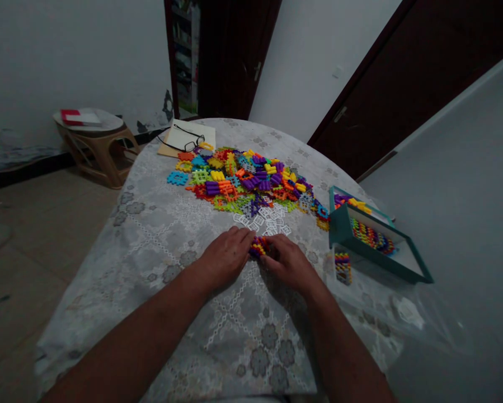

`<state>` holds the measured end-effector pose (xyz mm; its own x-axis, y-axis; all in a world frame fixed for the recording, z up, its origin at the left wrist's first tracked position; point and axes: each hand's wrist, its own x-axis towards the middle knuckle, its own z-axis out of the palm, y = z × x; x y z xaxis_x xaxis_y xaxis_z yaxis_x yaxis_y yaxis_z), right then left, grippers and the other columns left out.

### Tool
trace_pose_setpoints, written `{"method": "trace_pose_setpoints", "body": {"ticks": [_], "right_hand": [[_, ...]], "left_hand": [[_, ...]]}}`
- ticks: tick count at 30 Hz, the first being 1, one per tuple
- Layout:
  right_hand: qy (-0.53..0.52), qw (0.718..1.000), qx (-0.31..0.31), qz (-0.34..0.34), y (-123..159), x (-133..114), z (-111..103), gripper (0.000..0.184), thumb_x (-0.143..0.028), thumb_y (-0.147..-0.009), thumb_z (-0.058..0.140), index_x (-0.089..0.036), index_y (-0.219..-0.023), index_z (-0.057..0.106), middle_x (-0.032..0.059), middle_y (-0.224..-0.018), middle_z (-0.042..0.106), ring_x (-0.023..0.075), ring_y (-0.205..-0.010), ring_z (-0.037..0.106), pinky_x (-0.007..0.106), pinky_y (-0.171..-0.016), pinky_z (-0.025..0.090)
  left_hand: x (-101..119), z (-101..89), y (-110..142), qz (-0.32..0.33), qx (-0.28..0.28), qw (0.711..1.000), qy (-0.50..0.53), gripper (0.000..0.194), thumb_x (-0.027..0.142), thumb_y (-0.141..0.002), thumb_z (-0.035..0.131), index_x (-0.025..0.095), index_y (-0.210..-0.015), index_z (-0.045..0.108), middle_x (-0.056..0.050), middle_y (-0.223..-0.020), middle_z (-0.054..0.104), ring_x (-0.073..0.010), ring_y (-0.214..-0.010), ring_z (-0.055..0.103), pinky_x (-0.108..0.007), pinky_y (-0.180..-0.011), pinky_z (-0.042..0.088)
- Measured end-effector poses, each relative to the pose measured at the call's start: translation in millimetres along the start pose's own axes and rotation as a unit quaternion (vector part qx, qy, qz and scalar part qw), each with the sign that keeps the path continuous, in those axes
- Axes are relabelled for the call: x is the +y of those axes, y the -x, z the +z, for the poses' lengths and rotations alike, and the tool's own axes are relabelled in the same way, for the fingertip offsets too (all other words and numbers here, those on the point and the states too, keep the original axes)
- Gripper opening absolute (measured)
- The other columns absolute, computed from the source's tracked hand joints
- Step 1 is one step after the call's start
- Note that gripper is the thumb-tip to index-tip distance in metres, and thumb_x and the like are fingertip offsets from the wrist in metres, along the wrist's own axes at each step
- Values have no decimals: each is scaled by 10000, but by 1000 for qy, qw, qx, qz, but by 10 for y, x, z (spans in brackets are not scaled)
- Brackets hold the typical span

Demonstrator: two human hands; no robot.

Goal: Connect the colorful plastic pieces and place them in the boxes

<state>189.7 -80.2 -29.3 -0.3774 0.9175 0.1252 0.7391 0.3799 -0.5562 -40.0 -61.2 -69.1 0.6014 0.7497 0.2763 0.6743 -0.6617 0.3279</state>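
Observation:
My left hand [226, 256] and my right hand [288, 260] meet on the tablecloth, fingers curled around a small stack of joined coloured plastic pieces [258, 246] held between them. Just beyond my fingers lies a big pile of loose interlocking pieces [251, 179] in purple, orange, yellow, green, blue and white. Most of the small stack is hidden by my fingers.
A teal box [339, 229] at the right holds assembled coloured pieces, and another small stack [343, 267] stands in front of it. Glasses [191, 143] lie on a notebook at the table's far edge. A wooden stool [95, 145] stands on the floor left. Doors are behind.

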Motion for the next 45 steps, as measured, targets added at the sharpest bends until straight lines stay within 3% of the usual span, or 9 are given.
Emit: {"method": "trace_pose_setpoints", "body": {"ticks": [10, 16, 25, 28, 31, 34, 37, 41, 45], "right_hand": [[-2, 1000, 15, 8, -9, -25, 134, 365, -190, -934, 696, -224, -1298, 690, 90, -1172, 699, 243, -1064, 654, 371, -967, 528], [17, 999, 29, 7, -18, -128, 199, 620, -206, -931, 717, -218, -1522, 533, 138, -1343, 666, 271, -1225, 625, 414, -1076, 504], [71, 996, 11, 58, -117, -207, 152, 355, -314, -910, 725, -236, -1242, 627, 82, -1185, 709, 242, -997, 651, 333, -836, 499], [80, 995, 21, 58, -31, -227, -79, 308, -308, -892, 731, -248, -1177, 631, 69, -1147, 719, 231, -947, 641, 322, -793, 484], [88, 991, 72, 71, 226, -192, -537, 302, -252, -894, 692, -236, -1191, 633, 68, -1141, 717, 220, -947, 641, 323, -809, 486], [103, 980, 131, 107, 640, -13, -1063, 392, -229, -891, 670, -230, -1281, 623, 74, -1139, 726, 217, -935, 653, 326, -827, 496], [128, 968, 129, 176, 1074, 288, -1423, 386, -249, -884, 696, -212, -1266, 649, 80, -1090, 740, 218, -886, 663, 327, -808, 500], [129, 964, 71, 220, 1435, 640, -1500, 349, -219, -888, 688, -195, -1237, 695, 74, -1056, 745, 216, -861, 665, 326, -784, 492], [98, 966, 26, 236, 1502, 783, -1384, 352, -193, -885, 704, -194, -1238, 716, 76, -1090, 757, 224, -880, 679, 331, -801, 501]], "left_hand": [[138, -32, -10, -17, -37, 998, -46, 500, 175, -1068, 428, 124, -1563, 477, -216, -1530, 611, -360, -1392, 561, -532, -1178, 467], [38, -7, -49, -5, -32, 999, -21, 490, 143, -1034, 499, 141, -1524, 531, -195, -1500, 633, -346, -1329, 577, -512, -1156, 489], [-211, -108, -117, 8, -23, 994, 110, 418, 390, -1030, 586, 283, -1433, 621, -97, -1402, 708, -314, -1280, 641, -500, -1111, 542], [-222, -113, -112, 16, -7, 991, 133, 447, 504, -1030, 593, 303, -1428, 624, -95, -1420, 704, -320, -1306, 661, -503, -1121, 555], [-247, -74, -110, 22, 21, 991, 130, 490, 566, -1050, 554, 263, -1429, 626, -133, -1423, 702, -329, -1297, 684, -510, -1123, 571], [-278, -35, -110, 21, 30, 992, 119, 489, 569, -1067, 520, 228, -1394, 649, -156, -1403, 712, -335, -1287, 697, -515, -1120, 581], [-301, -12, -106, 20, 18, 994, 109, 471, 551, -1068, 514, 216, -1356, 678, -156, -1395, 721, -338, -1297, 694, -517, -1136, 573], [-328, 11, -99, 11, 8, 995, 100, 464, 542, -1055, 526, 220, -1344, 694, -142, -1398, 731, -345, -1313, 687, -521, -1151, 558], [-334, 10, -102, 5, 6, 995, 98, 461, 546, -1046, 526, 214, -1306, 711, -137, -1354, 752, -341, -1280, 701, -506, -1138, 561]]}}
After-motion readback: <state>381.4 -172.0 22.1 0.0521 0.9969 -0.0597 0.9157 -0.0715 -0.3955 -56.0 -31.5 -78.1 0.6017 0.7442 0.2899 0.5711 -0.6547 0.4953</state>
